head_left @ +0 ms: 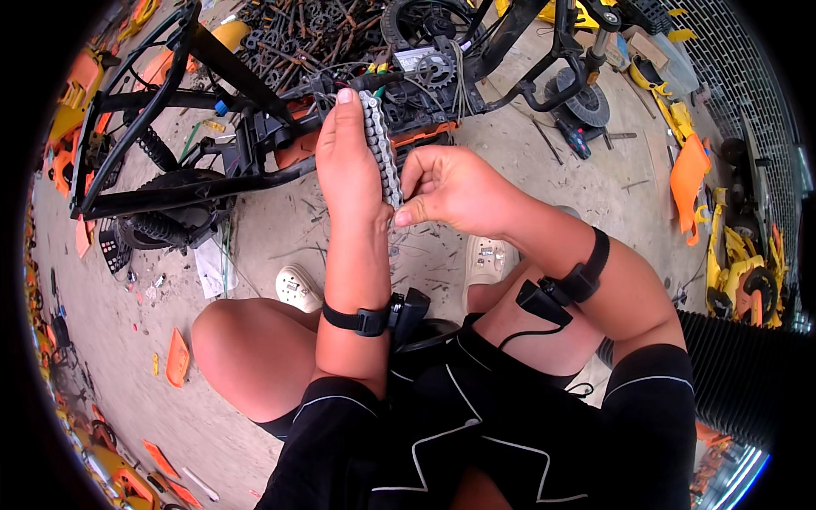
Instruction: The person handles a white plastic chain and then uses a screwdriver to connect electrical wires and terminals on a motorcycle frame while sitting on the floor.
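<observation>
A silver roller chain (381, 144), folded so its runs lie side by side, stretches along the palm side of my left hand (347, 166). That hand points away from me and holds the chain, its thumb on top; most of its other fingers are hidden. Beside my left wrist, my right hand (463, 191) is closed, with curled fingers and thumb pinching at the chain's near end. The exact link between the fingertips is hard to make out. Just beyond both hands lies a black bike frame (242, 76) with a chainring (435, 71) among its parts.
A heap of rusty crank parts (293, 38) lies behind the frame. To the right are a cordless drill (578, 140) and a grey disc (585, 98). Orange and yellow plastic panels (690, 178) line the right side. An orange piece (177, 357) sits on the floor at left.
</observation>
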{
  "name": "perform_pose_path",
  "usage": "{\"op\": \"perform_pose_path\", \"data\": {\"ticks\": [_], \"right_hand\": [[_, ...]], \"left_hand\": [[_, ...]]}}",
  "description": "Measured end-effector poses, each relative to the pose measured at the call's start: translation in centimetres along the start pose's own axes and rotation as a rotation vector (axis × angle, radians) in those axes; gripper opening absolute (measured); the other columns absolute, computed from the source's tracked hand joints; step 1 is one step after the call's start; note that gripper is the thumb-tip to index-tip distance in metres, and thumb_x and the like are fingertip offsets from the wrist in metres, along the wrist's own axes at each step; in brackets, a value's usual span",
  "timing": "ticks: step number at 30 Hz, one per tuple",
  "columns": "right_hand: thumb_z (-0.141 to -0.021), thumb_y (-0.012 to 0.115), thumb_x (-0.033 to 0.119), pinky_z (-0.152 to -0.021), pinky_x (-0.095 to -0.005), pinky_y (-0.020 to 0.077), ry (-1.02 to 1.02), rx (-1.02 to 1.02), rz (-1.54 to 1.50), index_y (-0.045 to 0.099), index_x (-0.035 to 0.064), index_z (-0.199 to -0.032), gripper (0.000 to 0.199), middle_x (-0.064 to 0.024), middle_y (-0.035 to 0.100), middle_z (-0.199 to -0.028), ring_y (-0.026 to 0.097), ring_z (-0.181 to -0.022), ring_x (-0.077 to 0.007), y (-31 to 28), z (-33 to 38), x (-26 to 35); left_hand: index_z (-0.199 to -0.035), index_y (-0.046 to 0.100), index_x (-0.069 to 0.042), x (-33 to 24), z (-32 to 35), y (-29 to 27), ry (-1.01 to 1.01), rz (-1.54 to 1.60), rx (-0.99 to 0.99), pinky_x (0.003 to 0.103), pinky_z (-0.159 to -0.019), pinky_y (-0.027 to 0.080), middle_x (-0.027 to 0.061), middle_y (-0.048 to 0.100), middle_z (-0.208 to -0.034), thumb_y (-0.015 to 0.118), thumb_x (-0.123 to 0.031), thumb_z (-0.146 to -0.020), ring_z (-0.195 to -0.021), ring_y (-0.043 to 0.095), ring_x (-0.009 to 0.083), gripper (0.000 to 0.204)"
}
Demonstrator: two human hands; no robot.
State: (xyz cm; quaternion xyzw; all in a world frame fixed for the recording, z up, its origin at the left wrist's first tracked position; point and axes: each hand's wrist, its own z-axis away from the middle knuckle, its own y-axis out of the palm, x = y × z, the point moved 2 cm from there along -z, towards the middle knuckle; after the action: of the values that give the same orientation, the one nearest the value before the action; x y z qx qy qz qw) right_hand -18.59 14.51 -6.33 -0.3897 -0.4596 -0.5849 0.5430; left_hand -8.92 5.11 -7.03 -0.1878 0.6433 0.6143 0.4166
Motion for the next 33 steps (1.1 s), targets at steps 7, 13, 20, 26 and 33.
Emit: {"op": "perform_pose_path", "data": {"ticks": [7,13,20,26,33], "right_hand": [[-0.077,0.078,-0.007,-0.072,-0.0255,0.0519,-0.013,0.030,-0.012,0.059,0.0019,-0.089,0.024,-0.0028,0.062,-0.084,0.061,-0.078,-0.0099,-0.1,-0.3,0.0],[-0.076,0.078,-0.007,-0.074,-0.0262,0.0520,-0.010,0.054,-0.054,0.059,0.0021,-0.089,0.024,-0.0023,0.061,-0.086,0.061,-0.082,-0.0113,-0.3,-0.5,0.0],[-0.076,0.078,-0.004,-0.073,-0.0281,0.0502,0.003,0.064,-0.037,0.060,-0.0019,-0.089,0.022,-0.0036,0.061,-0.086,0.059,-0.082,-0.0123,-0.2,-0.4,0.4],[-0.077,0.079,0.000,-0.070,-0.0275,0.0488,0.006,0.068,0.008,0.061,-0.0013,-0.089,0.022,-0.0031,0.062,-0.084,0.059,-0.079,-0.0117,-0.1,-0.4,0.3],[-0.078,0.079,0.000,-0.071,-0.0273,0.0498,0.016,0.075,0.016,0.062,-0.0015,-0.090,0.022,-0.0036,0.064,-0.085,0.061,-0.080,-0.0116,0.0,-0.2,0.1]], "left_hand": [[-0.076,0.050,-0.009,-0.1,-0.1,0.3,-0.071,0.045,0.006,0.025,-0.038,0.030,0.0009,0.045,-0.056,0.051,-0.037,-0.102,-0.042,0.039,0.0104,0.038],[-0.080,0.051,-0.008,-0.1,-0.1,-0.1,-0.137,0.139,-0.008,0.027,-0.041,0.041,0.0042,0.053,-0.061,0.052,-0.037,-0.101,-0.047,0.051,0.0144,0.036],[-0.083,0.053,-0.007,0.0,-0.2,-0.5,-0.182,0.198,-0.012,0.029,-0.042,0.042,0.0049,0.054,-0.063,0.050,-0.038,-0.100,-0.049,0.052,0.0154,0.036],[-0.088,0.059,-0.003,-0.2,-0.4,-0.5,-0.215,0.215,0.145,0.030,-0.047,0.043,0.0055,0.057,-0.068,0.045,-0.039,-0.099,-0.053,0.053,0.0157,0.040],[-0.107,0.063,0.004,-0.8,0.3,0.8,-0.375,0.168,0.092,0.031,-0.062,0.052,0.0067,0.061,-0.067,0.042,-0.043,-0.097,-0.060,0.057,0.0178,0.052]]}}
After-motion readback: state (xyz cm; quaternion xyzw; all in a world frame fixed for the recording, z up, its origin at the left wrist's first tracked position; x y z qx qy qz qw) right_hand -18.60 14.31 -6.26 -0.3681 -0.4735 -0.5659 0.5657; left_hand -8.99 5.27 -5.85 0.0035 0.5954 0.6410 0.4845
